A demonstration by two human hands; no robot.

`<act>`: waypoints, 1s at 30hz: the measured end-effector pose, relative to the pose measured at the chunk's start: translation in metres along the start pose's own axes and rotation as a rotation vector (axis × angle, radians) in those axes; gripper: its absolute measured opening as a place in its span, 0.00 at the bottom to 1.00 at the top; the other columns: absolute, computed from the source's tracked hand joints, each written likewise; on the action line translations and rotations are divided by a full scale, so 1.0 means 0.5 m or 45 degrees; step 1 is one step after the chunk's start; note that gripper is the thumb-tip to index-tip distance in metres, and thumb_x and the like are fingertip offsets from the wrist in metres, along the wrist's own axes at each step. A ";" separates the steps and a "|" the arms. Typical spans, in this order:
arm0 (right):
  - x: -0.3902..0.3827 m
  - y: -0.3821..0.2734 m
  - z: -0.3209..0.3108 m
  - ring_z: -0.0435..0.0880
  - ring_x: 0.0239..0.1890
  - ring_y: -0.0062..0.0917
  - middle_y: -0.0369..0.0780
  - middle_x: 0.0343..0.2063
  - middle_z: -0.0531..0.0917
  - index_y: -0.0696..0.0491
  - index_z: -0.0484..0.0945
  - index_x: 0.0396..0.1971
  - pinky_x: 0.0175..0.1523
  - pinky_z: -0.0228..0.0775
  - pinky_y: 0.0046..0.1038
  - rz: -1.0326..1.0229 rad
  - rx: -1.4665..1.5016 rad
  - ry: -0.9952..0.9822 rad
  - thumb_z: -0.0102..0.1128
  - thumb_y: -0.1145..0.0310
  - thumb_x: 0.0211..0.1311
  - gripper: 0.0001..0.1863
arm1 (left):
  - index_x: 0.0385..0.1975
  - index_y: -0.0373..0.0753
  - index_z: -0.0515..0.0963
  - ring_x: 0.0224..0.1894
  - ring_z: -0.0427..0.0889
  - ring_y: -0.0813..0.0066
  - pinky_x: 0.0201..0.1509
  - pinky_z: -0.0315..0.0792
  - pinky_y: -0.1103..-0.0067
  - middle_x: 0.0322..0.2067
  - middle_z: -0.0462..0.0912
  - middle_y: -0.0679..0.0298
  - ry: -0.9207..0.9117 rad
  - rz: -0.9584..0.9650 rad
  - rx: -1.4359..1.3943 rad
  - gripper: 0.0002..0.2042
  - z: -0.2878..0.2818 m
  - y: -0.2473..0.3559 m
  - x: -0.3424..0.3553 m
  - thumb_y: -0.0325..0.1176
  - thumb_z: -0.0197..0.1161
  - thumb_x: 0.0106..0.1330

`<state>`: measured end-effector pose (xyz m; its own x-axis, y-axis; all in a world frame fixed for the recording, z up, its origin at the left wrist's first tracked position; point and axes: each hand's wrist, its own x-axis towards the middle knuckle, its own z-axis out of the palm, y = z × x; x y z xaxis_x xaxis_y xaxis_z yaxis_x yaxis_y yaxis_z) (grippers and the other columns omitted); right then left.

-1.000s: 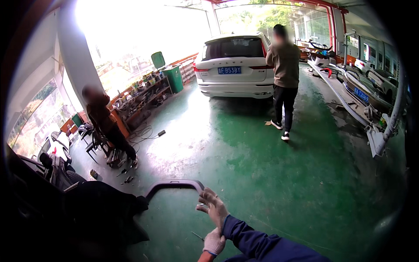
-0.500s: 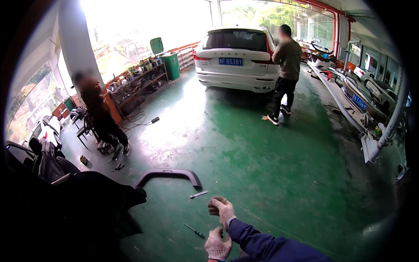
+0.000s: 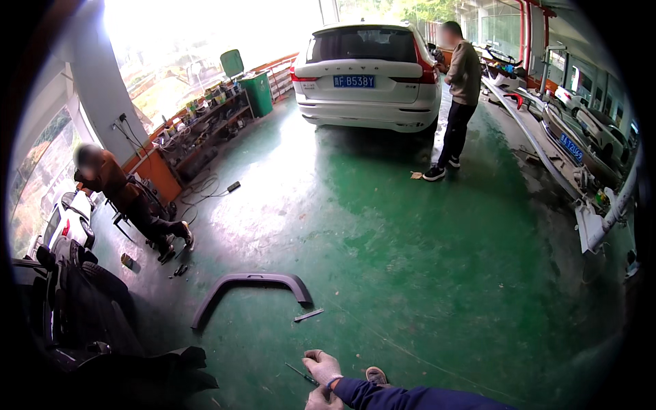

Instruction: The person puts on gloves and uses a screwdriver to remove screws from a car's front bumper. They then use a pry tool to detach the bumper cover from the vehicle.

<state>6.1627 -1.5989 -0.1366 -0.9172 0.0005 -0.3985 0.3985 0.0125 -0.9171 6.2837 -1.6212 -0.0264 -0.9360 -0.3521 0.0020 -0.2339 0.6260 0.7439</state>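
Since the earlier frames, the person in the brown top (image 3: 117, 183) has shifted left and leans over, the person in the grey-brown top (image 3: 466, 74) now stands closer in at the white car (image 3: 383, 113), and your hands sit lower in view. Left to right now: dark vehicle (image 3: 78, 294) at the floor's (image 3: 424, 273) near left corner; a can (image 3: 128, 260) on the floor's left side, small dark tools (image 3: 179, 270) near it, by the leaning person's feet. Cluttered shelf bench (image 3: 205, 117) runs along the floor's left edge, green bin (image 3: 258, 94) at its far end. Grey arch trim (image 3: 273, 279) lies in the near left part of the floor, ends toward you; flat strip (image 3: 309, 315) just beside its right end. Screwdriver (image 3: 298, 372) is on the floor toward its near edge, shaft pointing left and away from you, handle partly behind your right hand (image 3: 322, 366); can't tell if they touch. That hand is gloved, fingers bent, nothing visible in it; can't tell if fingertips meet. Your left hand (image 3: 324, 399), gloved, is just below the right wrist, cut off by the view; can't tell its grip. Right of them: your shoe (image 3: 376, 375) and blue sleeve (image 3: 417, 398). Pale metal beam (image 3: 593, 229) along the floor's right side.
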 end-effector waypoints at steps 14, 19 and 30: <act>0.037 0.362 -0.158 0.82 0.49 0.25 0.41 0.51 0.84 0.57 0.75 0.62 0.55 0.74 0.27 0.763 0.186 -0.309 0.56 0.55 0.74 0.25 | 0.45 0.38 0.83 0.45 0.86 0.68 0.52 0.78 0.72 0.40 0.87 0.54 -1.023 -0.521 -0.354 0.13 0.244 -0.293 0.006 0.37 0.68 0.63; 0.023 0.542 -0.246 0.79 0.55 0.23 0.41 0.53 0.83 0.62 0.75 0.60 0.61 0.70 0.25 0.971 -0.101 -0.496 0.61 0.61 0.71 0.25 | 0.52 0.32 0.80 0.51 0.84 0.51 0.58 0.77 0.67 0.48 0.85 0.47 -0.475 -1.186 -0.148 0.25 0.542 -0.906 0.000 0.47 0.66 0.63; 0.151 0.518 -0.256 0.83 0.48 0.23 0.39 0.46 0.81 0.61 0.69 0.65 0.55 0.77 0.26 0.784 -0.066 -0.822 0.61 0.79 0.67 0.26 | 0.51 0.32 0.76 0.50 0.83 0.45 0.54 0.75 0.58 0.46 0.83 0.45 -0.136 -1.234 0.481 0.30 0.809 -1.354 0.233 0.51 0.69 0.58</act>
<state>6.1960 -1.4676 -0.4028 -0.3531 -0.5407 -0.7635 0.8047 0.2408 -0.5427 6.2266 -1.8046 -0.7997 -0.3175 -0.7676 -0.5567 -0.9466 0.2915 0.1379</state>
